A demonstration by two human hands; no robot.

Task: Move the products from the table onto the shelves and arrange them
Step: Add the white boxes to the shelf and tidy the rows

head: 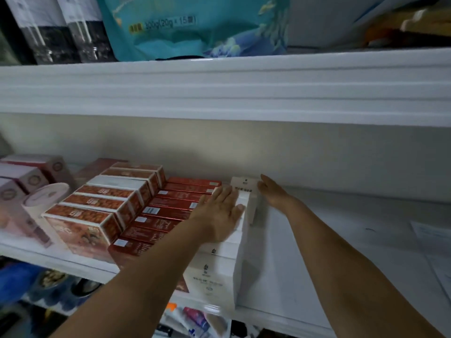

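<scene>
Dim, cool light was seen; the shelf [317, 240] back wall was brightest, edges were bent by wide-angle distortion, and motion blur softened everything.

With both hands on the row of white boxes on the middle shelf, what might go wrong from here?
1. The front white box sits at the shelf edge; pressure from the left hand might slide it off.
2. The right hand is at the rear white box, which looks out of line with the row and could tip.
3. Sideways pressure may disturb the adjacent red boxes.
</scene>
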